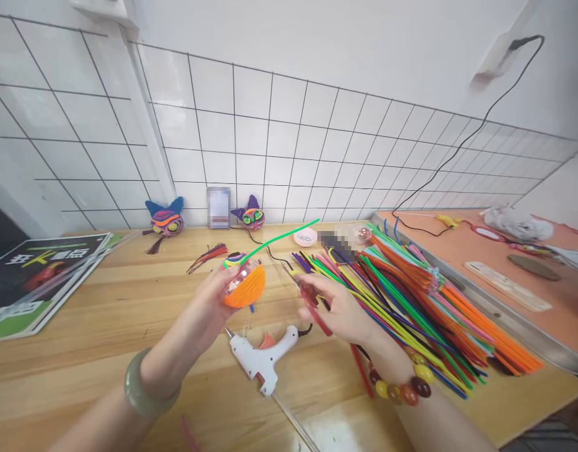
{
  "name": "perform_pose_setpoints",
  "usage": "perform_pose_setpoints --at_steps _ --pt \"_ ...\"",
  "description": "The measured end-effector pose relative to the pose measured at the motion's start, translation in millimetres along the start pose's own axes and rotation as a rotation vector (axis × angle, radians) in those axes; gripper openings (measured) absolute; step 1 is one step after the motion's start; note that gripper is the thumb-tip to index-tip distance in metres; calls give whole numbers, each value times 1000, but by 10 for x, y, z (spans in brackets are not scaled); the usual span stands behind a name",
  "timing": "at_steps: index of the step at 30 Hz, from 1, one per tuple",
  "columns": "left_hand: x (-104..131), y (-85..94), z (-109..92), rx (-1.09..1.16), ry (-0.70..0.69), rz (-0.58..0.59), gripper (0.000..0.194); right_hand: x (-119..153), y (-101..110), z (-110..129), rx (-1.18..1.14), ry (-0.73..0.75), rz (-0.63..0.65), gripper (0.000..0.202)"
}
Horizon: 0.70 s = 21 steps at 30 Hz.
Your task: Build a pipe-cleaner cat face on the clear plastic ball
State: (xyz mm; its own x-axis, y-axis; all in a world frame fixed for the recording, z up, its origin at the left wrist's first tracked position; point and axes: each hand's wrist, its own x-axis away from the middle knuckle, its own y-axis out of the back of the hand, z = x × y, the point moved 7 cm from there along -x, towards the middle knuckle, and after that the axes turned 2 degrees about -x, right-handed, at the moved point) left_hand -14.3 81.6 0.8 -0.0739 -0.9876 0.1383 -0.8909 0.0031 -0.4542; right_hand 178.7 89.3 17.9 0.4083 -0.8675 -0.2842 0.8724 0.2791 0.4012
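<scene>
My left hand (218,301) is closed around a round ornament (245,287), part clear and part covered in orange, with coloured strips at its top. A green pipe cleaner (282,236) sticks out from the ornament toward the upper right; where its near end sits is hidden. In my right hand (338,307) is a pair of scissors with red handles (312,307), the blades pointing up and left, a short way from the ornament. Below the two hands a white hot glue gun (265,358) lies on its side, with a clear glue stick (293,420) behind it.
Many coloured pipe cleaners (411,307) spread over the right of the wooden table (129,314). Two finished cat-like ornaments, one blue-eared (164,216) and one purple-eared (251,213), stand by the wall beside a phone (218,207). A pink dish (305,236) sits behind; a magazine (48,270) lies left.
</scene>
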Motion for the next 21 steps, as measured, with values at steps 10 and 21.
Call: perform_pose_setpoints --at_steps 10,21 --pt "93 -240 33 -138 -129 139 41 128 -159 297 241 185 42 47" --pt "71 -217 14 -282 -238 92 52 203 -255 411 548 381 82 36"
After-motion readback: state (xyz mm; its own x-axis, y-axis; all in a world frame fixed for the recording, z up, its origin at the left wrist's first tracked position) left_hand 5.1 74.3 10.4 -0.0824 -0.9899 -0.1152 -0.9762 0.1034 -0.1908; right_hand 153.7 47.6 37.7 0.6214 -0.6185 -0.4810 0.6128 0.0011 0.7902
